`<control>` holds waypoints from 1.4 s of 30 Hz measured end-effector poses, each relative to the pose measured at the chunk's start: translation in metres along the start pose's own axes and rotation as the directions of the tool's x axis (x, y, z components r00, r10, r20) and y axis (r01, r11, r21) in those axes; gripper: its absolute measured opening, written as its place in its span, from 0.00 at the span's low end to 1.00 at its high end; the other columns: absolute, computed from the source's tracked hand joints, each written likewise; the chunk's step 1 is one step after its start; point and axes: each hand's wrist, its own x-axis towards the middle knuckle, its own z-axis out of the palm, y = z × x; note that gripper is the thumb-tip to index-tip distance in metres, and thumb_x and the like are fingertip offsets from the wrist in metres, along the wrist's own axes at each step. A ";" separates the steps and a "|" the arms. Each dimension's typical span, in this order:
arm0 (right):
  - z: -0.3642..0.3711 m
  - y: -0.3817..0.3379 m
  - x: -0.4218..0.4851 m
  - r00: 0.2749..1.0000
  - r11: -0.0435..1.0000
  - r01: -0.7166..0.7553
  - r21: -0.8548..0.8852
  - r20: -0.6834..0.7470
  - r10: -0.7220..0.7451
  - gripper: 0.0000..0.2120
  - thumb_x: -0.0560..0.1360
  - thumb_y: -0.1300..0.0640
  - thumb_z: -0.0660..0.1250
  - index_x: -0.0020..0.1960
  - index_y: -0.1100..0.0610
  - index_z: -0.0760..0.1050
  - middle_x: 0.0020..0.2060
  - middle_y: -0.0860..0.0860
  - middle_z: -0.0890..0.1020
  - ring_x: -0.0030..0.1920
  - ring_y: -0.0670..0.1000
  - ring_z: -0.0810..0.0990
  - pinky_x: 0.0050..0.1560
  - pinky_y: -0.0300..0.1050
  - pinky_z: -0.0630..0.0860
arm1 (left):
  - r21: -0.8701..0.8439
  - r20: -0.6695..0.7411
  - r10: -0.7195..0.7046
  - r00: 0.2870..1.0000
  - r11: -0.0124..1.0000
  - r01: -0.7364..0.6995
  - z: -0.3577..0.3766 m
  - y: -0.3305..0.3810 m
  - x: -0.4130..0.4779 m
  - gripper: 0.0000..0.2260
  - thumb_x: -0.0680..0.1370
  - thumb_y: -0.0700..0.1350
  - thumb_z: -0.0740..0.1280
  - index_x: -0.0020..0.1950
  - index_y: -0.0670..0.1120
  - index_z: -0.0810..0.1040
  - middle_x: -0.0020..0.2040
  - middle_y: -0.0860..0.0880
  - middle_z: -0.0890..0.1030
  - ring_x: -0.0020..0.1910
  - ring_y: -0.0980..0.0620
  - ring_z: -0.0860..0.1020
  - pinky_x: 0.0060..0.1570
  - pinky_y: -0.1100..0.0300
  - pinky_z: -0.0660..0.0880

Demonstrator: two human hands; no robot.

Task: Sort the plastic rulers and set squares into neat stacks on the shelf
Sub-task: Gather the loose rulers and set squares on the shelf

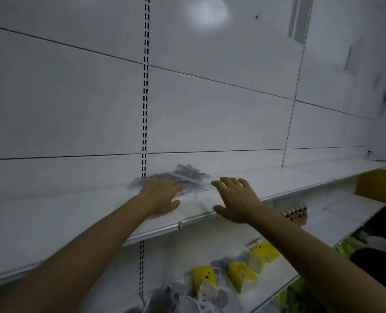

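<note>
**Both hands open at the ruler pile**

You're reaching onto the white shelf (74, 213). Your left hand (162, 195) is lying flat, fingers on the blurred pile of clear rulers and set squares (187, 177), which is sitting near the back panel (210, 120) by the slotted upright (145, 86). Your right hand (234, 197) is hovering spread just beside the pile, holding nothing. Yellow packs (241, 275) are sitting on the lower shelf (187, 249).

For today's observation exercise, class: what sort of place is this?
Probably a shop: slotted uprights on white back panels, clear rulers piled on a display shelf, yellow packaged goods on the shelf below.
</note>
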 end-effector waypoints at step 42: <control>0.124 0.013 0.184 0.866 0.710 0.064 0.701 -0.393 0.310 0.10 0.79 0.60 0.58 0.54 0.55 0.77 0.44 0.53 0.83 0.43 0.55 0.79 0.54 0.53 0.73 | 0.032 -0.311 -0.125 0.942 0.989 0.142 0.079 -0.057 0.085 0.15 0.78 0.50 0.58 0.38 0.44 0.77 0.32 0.48 0.77 0.27 0.48 0.76 0.23 0.62 0.65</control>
